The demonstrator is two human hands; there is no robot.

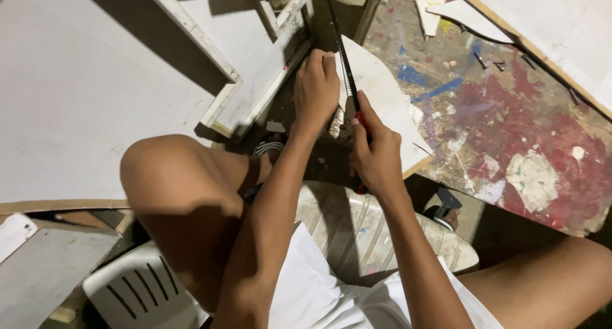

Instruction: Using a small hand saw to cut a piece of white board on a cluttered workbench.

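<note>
Just above the centre of the frame, the right hand (375, 152) is clenching the red handle of a narrow hand saw (345, 67), whose dark toothed blade is running up toward the top edge. The blade is lying against the left edge of a white curved board piece (384, 98) (its far corner is resting on the paint-splattered table (510, 125) at the right). The left hand (316, 90) is pressing down beside the blade, fingers curled over the board's edge and gripping it. A white plastic chair (357, 230) is sitting below the hands, and a large white panel (76, 93) is filling the upper left.
</note>
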